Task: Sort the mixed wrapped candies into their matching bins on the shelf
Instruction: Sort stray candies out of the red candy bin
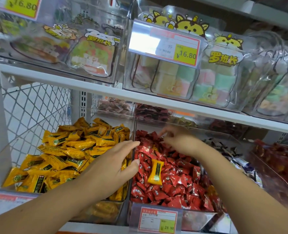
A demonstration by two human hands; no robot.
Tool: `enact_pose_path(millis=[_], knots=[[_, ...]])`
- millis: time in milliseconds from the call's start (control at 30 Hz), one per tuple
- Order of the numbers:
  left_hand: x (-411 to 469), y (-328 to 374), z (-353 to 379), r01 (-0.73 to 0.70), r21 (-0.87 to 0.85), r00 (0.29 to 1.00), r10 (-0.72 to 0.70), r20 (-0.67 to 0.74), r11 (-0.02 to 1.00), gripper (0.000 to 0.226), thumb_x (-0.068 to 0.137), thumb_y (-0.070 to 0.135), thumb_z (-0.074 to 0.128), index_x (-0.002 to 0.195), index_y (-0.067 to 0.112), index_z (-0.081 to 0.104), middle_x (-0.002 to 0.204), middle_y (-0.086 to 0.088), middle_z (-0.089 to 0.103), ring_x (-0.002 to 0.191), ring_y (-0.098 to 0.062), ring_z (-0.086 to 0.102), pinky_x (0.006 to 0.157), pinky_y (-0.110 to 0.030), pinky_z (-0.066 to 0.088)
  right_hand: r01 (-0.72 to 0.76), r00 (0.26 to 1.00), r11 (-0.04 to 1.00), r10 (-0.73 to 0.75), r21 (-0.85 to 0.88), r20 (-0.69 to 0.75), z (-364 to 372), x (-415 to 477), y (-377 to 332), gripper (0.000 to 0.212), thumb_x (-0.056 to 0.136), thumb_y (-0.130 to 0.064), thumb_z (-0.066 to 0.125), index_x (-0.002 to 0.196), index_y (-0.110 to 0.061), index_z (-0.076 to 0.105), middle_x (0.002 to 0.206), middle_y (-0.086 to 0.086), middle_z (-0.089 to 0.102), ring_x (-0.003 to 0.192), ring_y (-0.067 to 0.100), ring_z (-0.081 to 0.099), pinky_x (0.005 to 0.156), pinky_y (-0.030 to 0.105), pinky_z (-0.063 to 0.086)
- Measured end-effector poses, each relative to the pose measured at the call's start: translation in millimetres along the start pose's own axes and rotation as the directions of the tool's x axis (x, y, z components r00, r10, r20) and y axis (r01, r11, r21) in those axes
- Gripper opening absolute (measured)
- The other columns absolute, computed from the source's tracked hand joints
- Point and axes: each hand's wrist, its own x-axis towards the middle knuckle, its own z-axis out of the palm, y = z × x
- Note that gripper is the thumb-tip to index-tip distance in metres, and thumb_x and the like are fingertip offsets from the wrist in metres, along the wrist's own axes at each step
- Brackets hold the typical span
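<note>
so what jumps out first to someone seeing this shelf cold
One yellow candy lying on the heap of red candies in the centre bin, plainly out of place. Just left, across a clear divider, sits the full bin of yellow candies. Above, on the upper shelf, a bright yellow 16.80 price tag stands out.

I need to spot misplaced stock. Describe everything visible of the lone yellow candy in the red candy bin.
The yellow candy is one oblong piece in a glossy yellow-orange wrapper with a dark label strip down its middle and a pale round mark near its lower end. It lies flat atop the red candies, long axis pointing front to back. The left hand has its thumb close beside it but apart.
</note>
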Motion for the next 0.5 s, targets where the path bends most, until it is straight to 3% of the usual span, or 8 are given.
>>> enact_pose_path(millis=[67,100,200,300,400,500], knots=[[-1,0,0,-0.001,0.002,1.000,0.001,-0.002,1.000,0.055,0.096,0.056,0.032,0.148,0.048,0.017,0.154,0.031,0.013,0.127,0.020,0.008,0.100,-0.009,0.015,0.000,0.996,0.999,0.003,-0.042,0.087,14,1,4,0.023,0.095,-0.019,0.052,0.114,-0.024,0.065,0.107,0.000,0.067,0.091,0.018,0.063,0.082,0.029,0.051],[-1,0,0,0.000,0.003,1.000,0.000,-0.005,1.000,0.055,0.096,0.056,0.032,0.148,0.048,0.017,0.153,0.031,0.013,0.128,0.019,0.008,0.100,-0.009,0.015,0.016,0.994,0.994,-0.005,-0.103,0.112,20,2,5,0.029,0.095,-0.025,0.054,0.124,-0.025,0.061,0.124,0.001,0.062,0.108,0.019,0.060,0.093,0.026,0.046],[-2,-1,-1,0.005,0.007,1.000,-0.005,0.000,1.000,0.055,0.095,0.057,0.032,0.148,0.049,0.018,0.153,0.032,0.014,0.129,0.018,0.011,0.101,-0.012,0.018,-0.013,0.982,0.973,0.055,-0.229,0.178,36,8,4,0.056,0.094,-0.039,0.058,0.144,-0.022,0.041,0.148,0.005,0.043,0.131,0.022,0.043,0.105,0.027,0.036],[-1,0,-1,0.002,0.009,1.000,-0.002,0.002,1.000,0.055,0.095,0.057,0.032,0.148,0.049,0.018,0.153,0.031,0.014,0.130,0.018,0.012,0.102,-0.013,0.019,-0.088,0.979,0.964,0.131,-0.252,0.159,44,13,2,0.049,0.097,-0.039,0.048,0.136,-0.009,0.048,0.140,0.016,0.048,0.124,0.028,0.049,0.096,0.029,0.039],[-2,0,-1,0.009,0.021,1.000,-0.009,0.000,1.000,0.055,0.096,0.057,0.032,0.148,0.048,0.018,0.154,0.030,0.015,0.129,0.017,0.012,0.102,-0.014,0.019,-0.151,0.973,0.986,0.161,-0.068,0.167,43,12,-4,0.047,0.102,-0.039,0.030,0.125,-0.010,0.058,0.135,0.014,0.054,0.120,0.026,0.050,0.089,0.028,0.035],[-3,0,-1,0.020,0.025,1.000,-0.020,0.005,0.999,0.055,0.096,0.056,0.033,0.148,0.048,0.018,0.153,0.030,0.015,0.129,0.017,0.011,0.102,-0.014,0.018,-0.167,0.968,0.983,0.179,-0.080,0.175,41,12,-4,0.039,0.101,-0.027,0.035,0.119,-0.006,0.063,0.129,0.014,0.059,0.116,0.027,0.054,0.089,0.028,0.040]])
